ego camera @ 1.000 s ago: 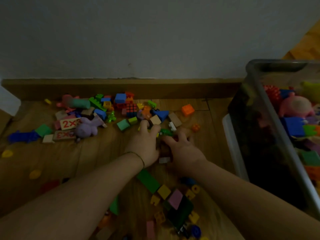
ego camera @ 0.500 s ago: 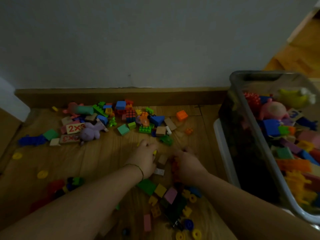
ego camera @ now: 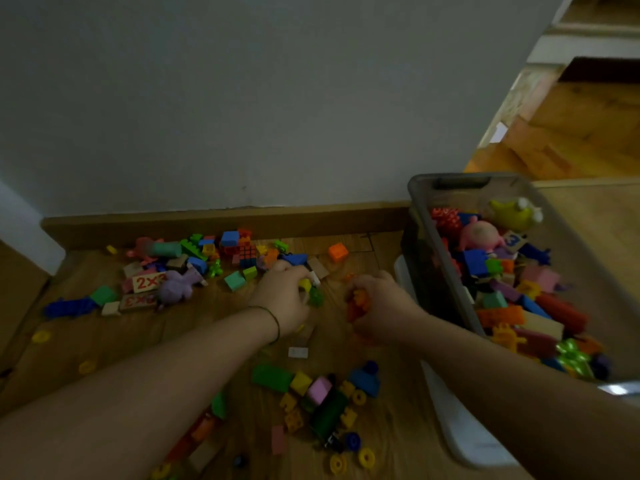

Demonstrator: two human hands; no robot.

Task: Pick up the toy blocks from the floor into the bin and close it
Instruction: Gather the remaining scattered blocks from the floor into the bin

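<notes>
Many coloured toy blocks (ego camera: 239,258) lie scattered on the wooden floor along the wall, and another cluster of blocks (ego camera: 322,396) lies near me. My left hand (ego camera: 285,296) is closed around small yellow and green blocks just above the floor. To its right, my right hand (ego camera: 377,306) grips a bunch of orange blocks (ego camera: 358,303). The clear plastic bin (ego camera: 426,258) stands open at the right, more than half full of blocks and toys.
The bin's white lid (ego camera: 457,420) lies flat on the floor against the bin's left side. A wooden skirting board (ego camera: 221,220) runs along the grey wall. Yellow rings (ego camera: 41,337) dot the floor at the left. A doorway opens at the upper right.
Both hands have closed on blocks and lifted off the floor; the right hand has drifted toward the bin. The view has swung right, showing more of the bin.
</notes>
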